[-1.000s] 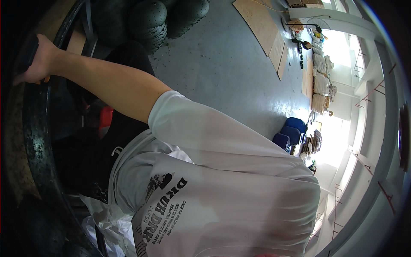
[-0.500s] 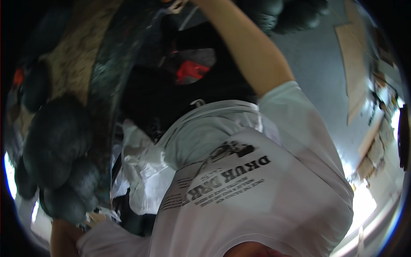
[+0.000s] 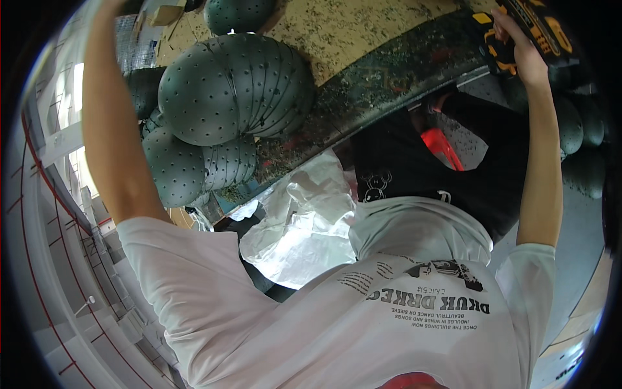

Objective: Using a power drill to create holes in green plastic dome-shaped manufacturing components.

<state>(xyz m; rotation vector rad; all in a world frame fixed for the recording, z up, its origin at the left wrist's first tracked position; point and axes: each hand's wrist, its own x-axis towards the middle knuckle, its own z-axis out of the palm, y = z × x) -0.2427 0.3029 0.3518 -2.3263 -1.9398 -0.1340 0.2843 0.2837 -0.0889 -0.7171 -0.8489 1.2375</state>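
Observation:
My right hand grips a yellow-and-black cordless drill by its handle, at the far right of the bench. My left forearm stretches up along the left side, and its hand lies beyond the top edge of the picture. Nearest to that arm is a large dark green, pumpkin-like form, ribbed and dotted with small holes. Below it rests a smaller form of the same kind, also full of holes. Another holed form sits farther back on the bench.
Dark green shavings lie scattered over the worn workbench. A crumpled silvery-white sheet hangs between the bench edge and my body. Something red shows between my legs. More dark green rounded forms stand at the right.
The view has swung left, so the bench and green forms now appear nearer the middle. The drill has come fully into view in my right hand, and my left arm now reaches upward.

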